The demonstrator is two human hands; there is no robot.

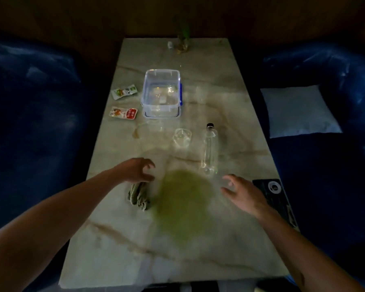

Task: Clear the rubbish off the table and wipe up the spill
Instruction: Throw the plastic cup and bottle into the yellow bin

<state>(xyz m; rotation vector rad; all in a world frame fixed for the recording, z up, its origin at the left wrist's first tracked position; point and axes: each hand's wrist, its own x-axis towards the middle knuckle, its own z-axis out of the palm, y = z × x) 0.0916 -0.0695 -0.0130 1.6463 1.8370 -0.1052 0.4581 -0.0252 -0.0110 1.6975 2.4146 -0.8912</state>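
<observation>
A green spill (184,197) spreads over the near middle of the marble table (118,253). A crumpled grey-green cloth (139,196) lies at the spill's left edge. My left hand (136,170) hovers just above the cloth, fingers curled apart, holding nothing. My right hand (243,194) is open to the right of the spill. Beyond the spill lie an empty clear bottle (209,148) with a black cap, a clear plastic cup (182,137) and another faint clear cup (154,128). Two snack wrappers (124,92) (123,112) lie at the left edge.
A clear plastic box (162,92) stands in the table's middle on its blue-clipped lid. A glass vase with a plant (182,42) is at the far end. A dark device (273,191) lies at the right edge. Blue sofas flank the table, with a pale cushion (297,111) on the right one.
</observation>
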